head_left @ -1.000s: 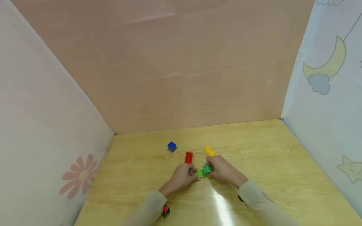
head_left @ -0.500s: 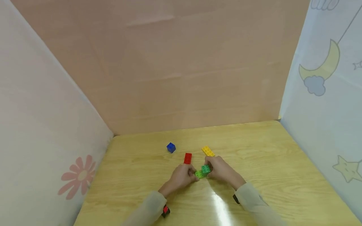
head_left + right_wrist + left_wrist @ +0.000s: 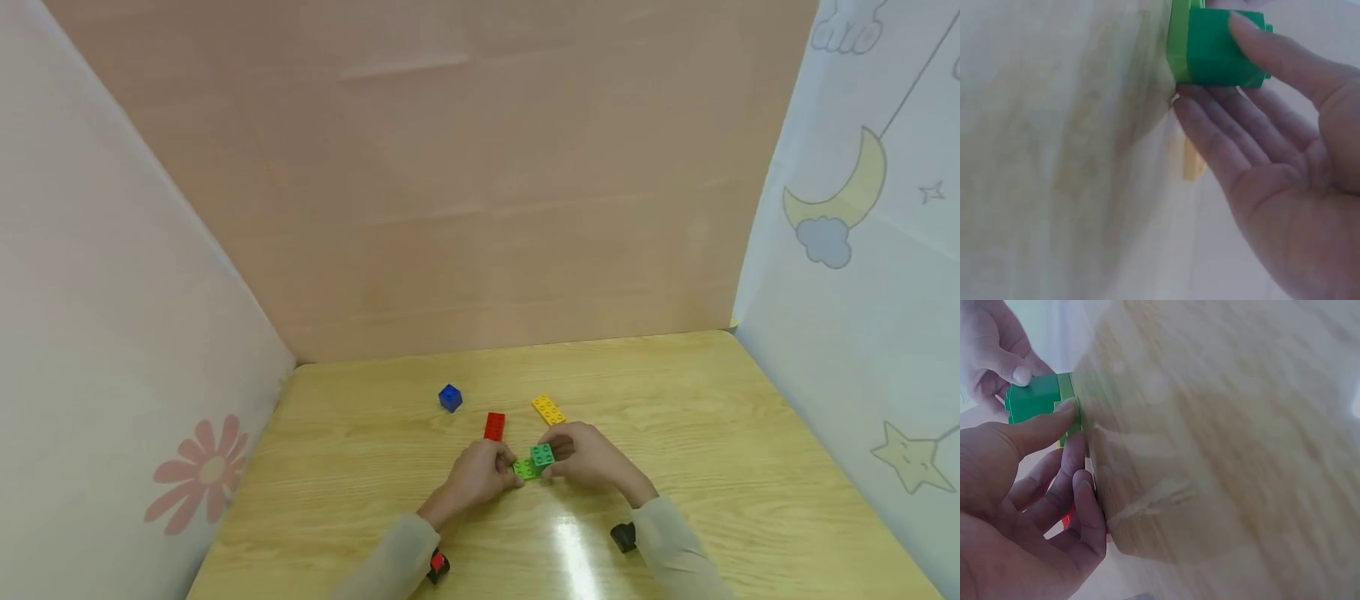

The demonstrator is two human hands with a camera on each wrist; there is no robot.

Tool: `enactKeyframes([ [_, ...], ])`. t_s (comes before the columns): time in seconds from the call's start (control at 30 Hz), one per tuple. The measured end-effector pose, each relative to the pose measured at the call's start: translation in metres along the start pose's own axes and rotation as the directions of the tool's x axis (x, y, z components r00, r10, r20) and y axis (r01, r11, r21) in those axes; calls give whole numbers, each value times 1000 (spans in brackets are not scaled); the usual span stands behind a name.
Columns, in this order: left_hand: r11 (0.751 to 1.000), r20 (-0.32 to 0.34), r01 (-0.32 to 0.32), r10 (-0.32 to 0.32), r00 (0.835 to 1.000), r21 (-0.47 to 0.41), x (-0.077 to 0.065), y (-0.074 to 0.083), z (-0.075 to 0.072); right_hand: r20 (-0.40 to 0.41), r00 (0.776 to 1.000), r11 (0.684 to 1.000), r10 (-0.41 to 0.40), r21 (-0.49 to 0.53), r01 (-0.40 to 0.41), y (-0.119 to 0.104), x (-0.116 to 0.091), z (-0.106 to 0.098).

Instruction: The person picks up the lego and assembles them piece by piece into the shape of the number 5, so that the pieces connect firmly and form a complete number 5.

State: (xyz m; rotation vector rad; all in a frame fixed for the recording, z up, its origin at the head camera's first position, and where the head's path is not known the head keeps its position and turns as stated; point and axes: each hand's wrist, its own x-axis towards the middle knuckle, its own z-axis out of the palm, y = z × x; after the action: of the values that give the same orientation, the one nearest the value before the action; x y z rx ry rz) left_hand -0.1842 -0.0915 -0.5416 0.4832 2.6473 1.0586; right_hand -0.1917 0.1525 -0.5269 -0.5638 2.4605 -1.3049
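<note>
A dark green square brick (image 3: pixel 542 456) stands on one end of a flat light green brick (image 3: pixel 522 470), studs upward. My left hand (image 3: pixel 478 472) pinches the other end of the light green piece, thumb and fingertips low at the tabletop in the left wrist view. From the right side my right hand (image 3: pixel 596 458) holds the dark green brick (image 3: pixel 1219 50); its thumb lies on one face and its extended fingers reach the opposite face. Just beyond the left hand lies a red brick (image 3: pixel 494 426). A flat yellow brick (image 3: pixel 548 410) is behind the right hand.
Farther back on the wooden table (image 3: pixel 360 433) sits a blue brick (image 3: pixel 450 397). Upright panels border the table: a tan one (image 3: pixel 487 208) at the back, a white one (image 3: pixel 127 333) at left and another white one (image 3: pixel 825 375) at right.
The head view has shifted slightly, so the tabletop pieces appear a little lower and farther left. Both hands stay at the joined green bricks, with the right wrist turned slightly.
</note>
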Motion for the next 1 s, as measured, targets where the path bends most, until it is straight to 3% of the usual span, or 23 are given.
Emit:
enactKeyframes([
  [0.13, 1000, 7, 8, -8, 1000, 2, -1, 1, 0, 4, 1000, 995, -6, 103, 5, 6, -6, -1],
  [0.43, 1000, 6, 9, -9, 1000, -11, -3, 0, 0, -17, 999, 979, -29, 202, 32, 8, -12, -1],
  [0.83, 999, 17, 5, -4, 1000, -41, -4, -5, -1, -60, 998, 984, 10, 176, 1, 10, -13, 2],
  [1.0, 989, 82, 51, -40, 996, -140, -4, -5, -7, -61, 998, 983, -1, 181, 12, 11, -11, 0],
])
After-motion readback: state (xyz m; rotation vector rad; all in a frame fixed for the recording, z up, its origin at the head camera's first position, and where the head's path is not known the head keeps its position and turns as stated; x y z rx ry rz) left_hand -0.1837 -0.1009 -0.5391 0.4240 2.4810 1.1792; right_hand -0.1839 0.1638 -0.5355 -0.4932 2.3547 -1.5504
